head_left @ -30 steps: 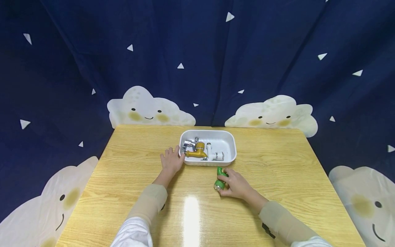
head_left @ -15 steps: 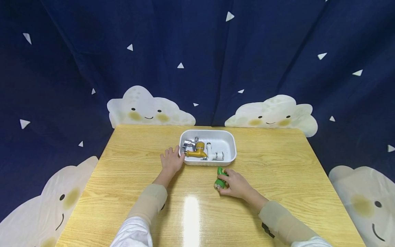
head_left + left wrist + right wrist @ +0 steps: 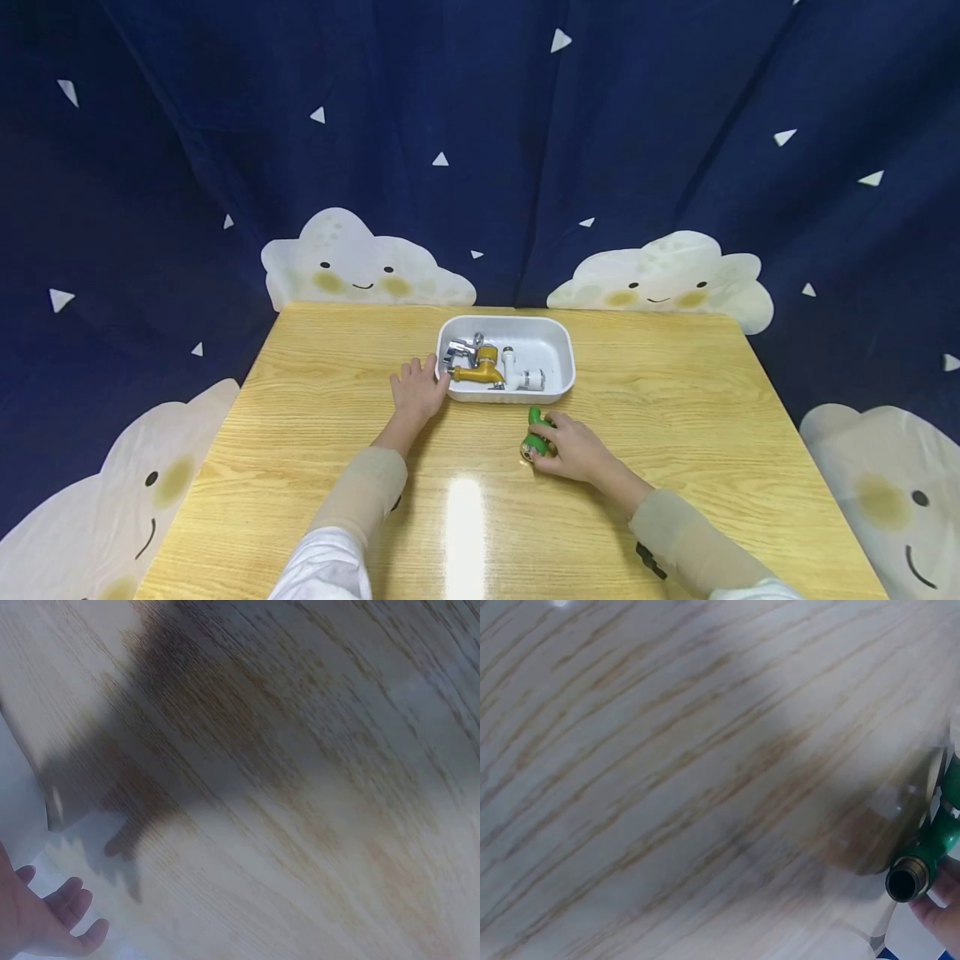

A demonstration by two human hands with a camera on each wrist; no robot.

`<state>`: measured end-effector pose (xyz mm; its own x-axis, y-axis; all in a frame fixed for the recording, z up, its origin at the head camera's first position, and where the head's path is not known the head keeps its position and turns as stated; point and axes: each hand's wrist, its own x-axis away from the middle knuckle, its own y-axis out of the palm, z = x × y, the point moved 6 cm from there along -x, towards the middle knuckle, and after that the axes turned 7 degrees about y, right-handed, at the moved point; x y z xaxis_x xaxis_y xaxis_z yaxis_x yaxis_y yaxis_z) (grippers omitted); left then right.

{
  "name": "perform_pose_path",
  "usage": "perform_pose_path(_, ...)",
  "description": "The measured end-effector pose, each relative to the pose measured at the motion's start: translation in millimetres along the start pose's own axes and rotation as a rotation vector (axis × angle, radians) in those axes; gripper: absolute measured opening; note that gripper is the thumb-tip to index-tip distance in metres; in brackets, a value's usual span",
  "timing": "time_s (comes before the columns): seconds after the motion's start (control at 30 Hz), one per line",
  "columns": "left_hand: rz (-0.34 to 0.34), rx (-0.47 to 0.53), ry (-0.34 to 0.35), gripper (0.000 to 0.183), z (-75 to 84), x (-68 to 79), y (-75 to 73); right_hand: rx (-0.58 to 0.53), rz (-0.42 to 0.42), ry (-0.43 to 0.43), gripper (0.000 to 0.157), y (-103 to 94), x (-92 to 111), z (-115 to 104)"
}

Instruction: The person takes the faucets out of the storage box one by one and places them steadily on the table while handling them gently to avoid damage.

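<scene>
On the bench [image 3: 337,358], just on the near side of the white tray [image 3: 555,354], the right hand [image 3: 576,448] curls its fingers round the green tap [image 3: 537,443], perhaps because its stout body suits a side grip; whether the tap touches the bench I cannot tell; the left hand [image 3: 417,392] lies at the tray's left end, fingers spread, probably steadying it; inside lie the yellow tap [image 3: 480,375], white tap [image 3: 513,379] and chrome fitting [image 3: 460,348], the walls likely keeping them from rolling off.
</scene>
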<state>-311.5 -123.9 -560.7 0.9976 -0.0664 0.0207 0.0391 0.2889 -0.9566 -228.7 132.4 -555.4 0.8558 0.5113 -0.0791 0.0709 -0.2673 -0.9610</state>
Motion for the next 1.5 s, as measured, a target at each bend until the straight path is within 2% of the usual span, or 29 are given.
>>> perform_pose_path(0.5, 0.013, 0.000, -0.001, 0.051, -0.1, -0.8, 0.6, -0.007, -0.013, 0.009, 0.049, -0.5, 1, 0)
perform_pose_path(0.77, 0.021, -0.002, -0.003, 0.050, 0.0, -0.8, 0.3, -0.005, -0.029, 0.066, 0.055, -7.2, 0, 0)
perform_pose_path(0.87, 0.019, 0.004, -0.004, 0.050, 0.1, -0.8, 0.4, 0.004, 0.017, 0.068, 0.057, -14.0, -3, 0)
perform_pose_path(0.97, 0.015, 0.009, -0.005, 0.051, 0.0, -0.7, 0.4, -0.001, 0.098, 0.053, 0.055, -24.0, -7, 0)
perform_pose_path(1.07, 0.007, 0.014, -0.005, 0.052, -0.1, -1.0, 0.3, -0.041, 0.192, 0.043, 0.051, -37.4, -11, 0)
perform_pose_path(1.2, -0.010, 0.016, -0.009, 0.054, -0.1, -1.7, 0.5, -0.090, 0.287, 0.071, 0.049, -54.4, -17, 3)
perform_pose_path(1.5, -0.001, 0.018, -0.009, 0.053, -0.2, -2.6, -0.3, -0.124, 0.321, 0.170, 0.052, -72.0, -37, 11)
